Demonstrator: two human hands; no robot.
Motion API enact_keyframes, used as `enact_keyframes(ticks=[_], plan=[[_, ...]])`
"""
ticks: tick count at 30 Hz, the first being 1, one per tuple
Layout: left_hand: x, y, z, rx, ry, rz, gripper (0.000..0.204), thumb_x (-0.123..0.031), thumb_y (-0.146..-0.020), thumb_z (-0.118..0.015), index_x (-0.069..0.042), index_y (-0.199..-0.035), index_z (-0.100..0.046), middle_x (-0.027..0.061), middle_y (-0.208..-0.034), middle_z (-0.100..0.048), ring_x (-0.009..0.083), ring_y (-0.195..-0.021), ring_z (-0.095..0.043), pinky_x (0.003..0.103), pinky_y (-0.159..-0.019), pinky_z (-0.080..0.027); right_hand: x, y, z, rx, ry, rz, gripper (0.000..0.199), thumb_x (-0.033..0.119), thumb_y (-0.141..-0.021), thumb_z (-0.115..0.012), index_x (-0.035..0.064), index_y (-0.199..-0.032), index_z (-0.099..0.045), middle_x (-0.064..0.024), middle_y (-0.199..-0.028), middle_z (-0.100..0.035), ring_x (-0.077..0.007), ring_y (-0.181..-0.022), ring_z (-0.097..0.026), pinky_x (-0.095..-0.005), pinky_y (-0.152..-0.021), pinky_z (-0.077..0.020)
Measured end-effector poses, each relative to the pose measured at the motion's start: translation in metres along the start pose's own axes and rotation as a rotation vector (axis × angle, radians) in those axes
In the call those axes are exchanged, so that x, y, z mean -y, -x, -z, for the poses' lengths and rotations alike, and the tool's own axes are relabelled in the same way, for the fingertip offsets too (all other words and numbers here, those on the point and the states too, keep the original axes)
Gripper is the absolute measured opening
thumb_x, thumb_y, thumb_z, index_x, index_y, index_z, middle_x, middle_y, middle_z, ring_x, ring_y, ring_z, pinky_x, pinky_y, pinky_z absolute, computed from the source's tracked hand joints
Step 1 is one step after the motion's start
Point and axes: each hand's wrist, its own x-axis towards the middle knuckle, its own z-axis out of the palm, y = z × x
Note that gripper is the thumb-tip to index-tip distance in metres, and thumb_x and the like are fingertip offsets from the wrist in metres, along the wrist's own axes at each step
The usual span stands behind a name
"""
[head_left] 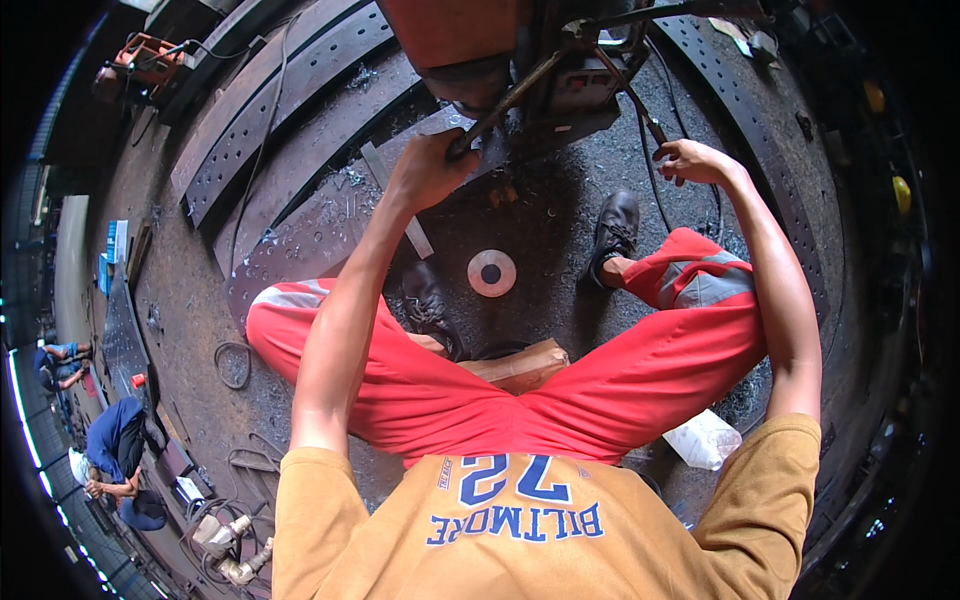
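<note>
A red and dark drilling machine [450, 40] stands in front of me, with long lever arms on its near side. My left hand [432, 172] is closed around the grip of the left lever [520, 92]. Farther right, my right hand [697, 162] has its fingers loosely curled at the tip of another lever [630, 95]. The machine's lower part is dark, and whatever lies beneath it is hidden. A round metal disc [508, 272] with a centre hole lies on the floor between my shoes.
Perforated steel plates [290, 110] spread at the left, strewn with metal shavings; a flat bar [395, 200] lies across them. Cables [668, 190] hang beside the machine. Wood [520, 366] sits below me, near a clear plastic bag [703, 440]. Another person [115, 440] crouches at far left.
</note>
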Motion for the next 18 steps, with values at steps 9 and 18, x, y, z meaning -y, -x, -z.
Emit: enact_keyframes(ticks=[9, 18], plan=[[-0.0013, -0.0009, 0.0001, 0.009, 0.015, 0.009, 0.029, -0.03, -0.084, -0.066, -0.002, -0.088, -0.066, 0.0206, -0.067, -0.062, 0.0361, -0.062, -0.062, 0.043, -0.064, -0.048, -0.005, -0.0027, -0.0009, 0.013, 0.004, 0.024, 0.037, 0.02, -0.097, -0.06, 0.0034, -0.129, -0.058, -0.014, -0.098, -0.072, -0.0204, -0.082, -0.07, -0.0352, -0.073, -0.0575], [0.0021, -0.0018, -0.0015, 0.002, 0.018, -0.01, 0.029, -0.029, -0.084, -0.067, -0.001, -0.089, -0.065, 0.0199, -0.066, -0.061, 0.0349, -0.06, -0.06, 0.042, -0.063, -0.047, -0.0074, -0.0043, -0.0015, 0.011, 0.014, 0.031, 0.04, 0.022, -0.097, -0.06, 0.0018, -0.131, -0.057, -0.0137, -0.098, -0.072, -0.0201, -0.082, -0.07, -0.0351, -0.073, -0.0577]])
